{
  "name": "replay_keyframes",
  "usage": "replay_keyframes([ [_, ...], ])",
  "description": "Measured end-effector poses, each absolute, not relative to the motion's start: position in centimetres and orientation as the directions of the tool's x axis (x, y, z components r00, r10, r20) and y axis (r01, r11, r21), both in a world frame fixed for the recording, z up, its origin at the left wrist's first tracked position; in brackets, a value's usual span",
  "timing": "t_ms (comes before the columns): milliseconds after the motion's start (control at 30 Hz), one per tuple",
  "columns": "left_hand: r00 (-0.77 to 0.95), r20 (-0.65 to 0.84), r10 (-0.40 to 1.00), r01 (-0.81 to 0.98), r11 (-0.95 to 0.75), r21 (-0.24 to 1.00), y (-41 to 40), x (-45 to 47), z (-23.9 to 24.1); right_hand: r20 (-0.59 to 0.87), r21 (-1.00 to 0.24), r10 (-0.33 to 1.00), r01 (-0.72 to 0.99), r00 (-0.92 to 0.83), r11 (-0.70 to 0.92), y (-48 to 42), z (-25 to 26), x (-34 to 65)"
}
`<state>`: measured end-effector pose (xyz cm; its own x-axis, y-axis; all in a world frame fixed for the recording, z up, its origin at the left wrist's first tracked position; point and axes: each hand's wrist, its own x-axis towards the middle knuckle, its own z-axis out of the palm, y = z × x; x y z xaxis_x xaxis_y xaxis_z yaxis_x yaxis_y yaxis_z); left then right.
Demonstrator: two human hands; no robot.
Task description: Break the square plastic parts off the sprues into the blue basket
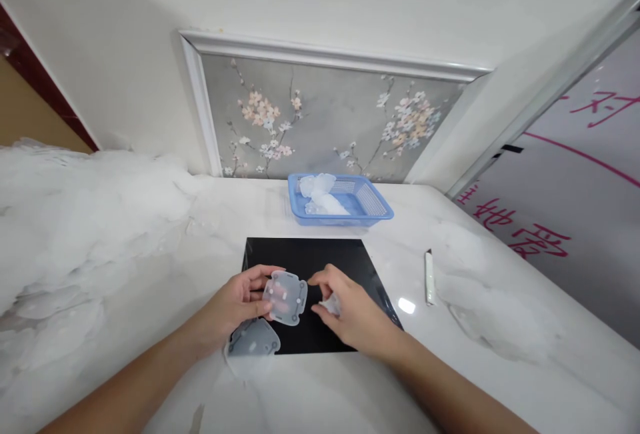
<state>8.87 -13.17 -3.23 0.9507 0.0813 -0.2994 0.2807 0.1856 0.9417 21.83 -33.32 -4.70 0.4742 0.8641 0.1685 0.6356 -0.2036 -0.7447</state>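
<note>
Above the black mat (320, 254), the left hand (235, 307) gripped a translucent plastic part (285, 297) while the right hand (350, 314) pinched a white scrap (331, 304) beside it.

**Frosted plastic on gloss black**

The flat cover (285, 297) pinched in the left hand (240, 304) is translucent, milky plastic with a smooth, dull sheen. A second cover (254, 339) of the same frosted plastic lies just below it. The right hand (350, 314) grips a whitish scrap (331, 304) that looks crumpled and soft; its material is unclear.

Under them lies a smooth black sheet (310, 261), glossy enough to mirror the light. The bench (500, 274) is white and marble-veined, polished, with a bright glare spot.

The basket (375, 206) is blue moulded plastic with perforated mesh walls, and it holds more cloudy plastic pieces (320, 197). The heap (60, 234) on the left is the same pale, translucent plastic.
</note>
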Motion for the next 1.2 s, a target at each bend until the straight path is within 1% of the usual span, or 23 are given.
replay_keyframes([
  [100, 0.948, -0.313, 0.059, 0.298, 0.181, 0.937, -13.3, 8.9, -3.0, 0.279, -0.611, 0.891, 0.782, 0.358, -0.124, -32.8, -5.7, 21.0],
  [200, 0.948, -0.316, 0.04, 0.305, 0.175, 0.936, -13.4, 8.9, -3.0, 0.364, -0.541, 0.866, 0.835, 0.344, -0.104, -32.5, -6.3, 20.6],
  [267, 0.947, -0.32, 0.019, 0.314, 0.144, 0.938, -13.4, 8.7, -2.9, 0.39, -0.568, 0.862, 0.821, 0.324, -0.052, -32.4, -6.2, 20.5],
  [300, 0.95, -0.311, 0.012, 0.308, 0.094, 0.947, -13.3, 8.6, -2.8, 0.384, -0.623, 0.859, 0.781, 0.34, -0.03, -32.4, -6.1, 20.5],
  [333, 0.956, -0.292, 0.014, 0.292, 0.005, 0.956, -13.1, 8.4, -2.5, 0.351, -0.703, 0.854, 0.711, 0.384, -0.031, -32.4, -5.8, 20.6],
  [367, 0.964, -0.264, 0.026, 0.265, -0.121, 0.957, -12.9, 8.2, -2.2, 0.286, -0.794, 0.845, 0.605, 0.452, -0.055, -32.4, -5.6, 20.7],
  [400, 0.97, -0.243, 0.03, 0.242, -0.269, 0.932, -12.7, 8.0, -1.7, 0.19, -0.878, 0.829, 0.469, 0.526, -0.097, -32.5, -5.3, 20.9],
  [433, 0.971, -0.237, 0.02, 0.224, -0.412, 0.883, -12.5, 7.7, -1.2, 0.082, -0.935, 0.807, 0.324, 0.584, -0.14, -32.5, -5.1, 21.1],
  [467, 0.966, -0.258, 0.001, 0.219, -0.534, 0.817, -12.2, 7.5, -0.6, -0.02, -0.966, 0.787, 0.192, 0.617, -0.175, -32.6, -4.9, 21.3],
  [500, 0.952, -0.306, -0.024, 0.226, -0.621, 0.751, -12.0, 7.3, -0.1, -0.109, -0.976, 0.776, 0.082, 0.622, -0.203, -32.6, -4.8, 21.6],
  [567, 0.912, -0.407, -0.048, 0.255, -0.712, 0.654, -11.7, 7.0, 0.5, -0.238, -0.967, 0.773, -0.072, 0.589, -0.244, -32.8, -4.6, 22.2],
  [633, 0.889, -0.457, -0.035, 0.278, -0.752, 0.598, -11.6, 6.9, 0.7, -0.337, -0.941, 0.772, -0.154, 0.538, -0.303, -32.9, -4.4, 22.7],
  [733, 0.879, -0.476, -0.041, 0.283, -0.758, 0.587, -11.6, 6.9, 0.5, -0.414, -0.91, 0.772, -0.196, 0.482, -0.365, -33.1, -4.2, 23.3],
  [800, 0.886, -0.462, -0.043, 0.293, -0.721, 0.628, -11.6, 7.1, 0.4, -0.428, -0.904, 0.776, -0.207, 0.464, -0.375, -33.1, -4.1, 23.5],
  [867, 0.905, -0.425, -0.017, 0.312, -0.654, 0.689, -11.6, 7.4, 0.5, -0.432, -0.902, 0.773, -0.215, 0.465, -0.374, -33.2, -4.1, 23.6],
  [967, 0.924, -0.378, 0.063, 0.35, -0.54, 0.765, -11.4, 7.8, 0.6, -0.429, -0.903, 0.764, -0.203, 0.482, -0.379, -33.3, -4.2, 23.7],
  [1100, 0.898, -0.369, 0.242, 0.439, -0.409, 0.8, -10.9, 8.3, 0.1, -0.419, -0.906, 0.756, -0.176, 0.503, -0.384, -33.4, -4.3, 23.8],
  [1200, 0.872, -0.38, 0.309, 0.468, -0.3, 0.831, -10.6, 8.5, -0.5, -0.427, -0.902, 0.751, -0.18, 0.503, -0.392, -33.4, -4.2, 23.8],
])
